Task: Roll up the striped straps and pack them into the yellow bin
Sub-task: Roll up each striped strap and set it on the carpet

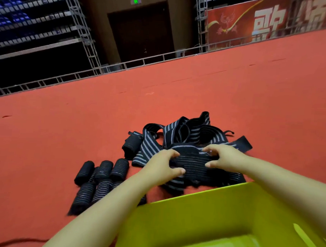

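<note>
Both grips close on one dark, grey-striped elastic strap (193, 162): the left hand (163, 166) curls thumb and fingers round its near-left end, while the right hand (222, 158) pinches its right side with bent fingers. Nearest the camera, a bright yellow-green plastic bin (201, 213) fills the lower right, its far rim just in front of the held strap; the part of its inside that shows holds no straps. To the left of the bin, a cluster of rolled black straps with thin pale stripes (99, 178) lies on the red carpeted floor (65, 131), packed side by side in two rough rows. Beyond the hands, a loose heap of unrolled black-and-grey striped straps (186, 133) sprawls on the carpet, with one more dark roll (131, 145) at its left edge. Farther off, a grey metal truss rail (142, 62) edges the floor, backed by a dark brown door (141, 32), tiered seating (32, 21) at left and a red banner with white characters (263, 21) at right.
</note>
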{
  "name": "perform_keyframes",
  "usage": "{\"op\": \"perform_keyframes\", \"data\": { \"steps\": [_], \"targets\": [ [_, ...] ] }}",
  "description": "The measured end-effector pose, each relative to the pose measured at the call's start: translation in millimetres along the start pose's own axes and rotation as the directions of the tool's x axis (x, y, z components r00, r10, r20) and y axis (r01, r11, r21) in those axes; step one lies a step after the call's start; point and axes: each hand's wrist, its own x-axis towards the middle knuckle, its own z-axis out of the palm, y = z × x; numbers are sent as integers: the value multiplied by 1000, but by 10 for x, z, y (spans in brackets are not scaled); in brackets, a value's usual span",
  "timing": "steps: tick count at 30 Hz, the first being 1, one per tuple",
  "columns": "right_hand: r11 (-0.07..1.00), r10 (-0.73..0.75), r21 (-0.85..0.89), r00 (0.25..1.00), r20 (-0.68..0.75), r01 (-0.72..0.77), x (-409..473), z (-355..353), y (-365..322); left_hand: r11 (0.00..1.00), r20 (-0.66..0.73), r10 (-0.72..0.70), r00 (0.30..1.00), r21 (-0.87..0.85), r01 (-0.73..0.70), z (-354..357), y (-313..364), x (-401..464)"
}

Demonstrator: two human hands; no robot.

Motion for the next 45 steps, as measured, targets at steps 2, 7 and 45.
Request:
{"op": "perform_keyframes", "data": {
  "steps": [2,7,45],
  "targets": [
    [1000,-9,-28,1000,-9,8,23,-12,14,996,55,-6,998,85,1,80,44,48],
    [997,3,72,987,-158,9,16,-229,128,969,39,-65,997,242,54,135,0,118],
    [526,-223,771,933,-282,358,-1920,-653,-392,615,129,53,990,-786,69,-422,897,-1450]
  ]
}}
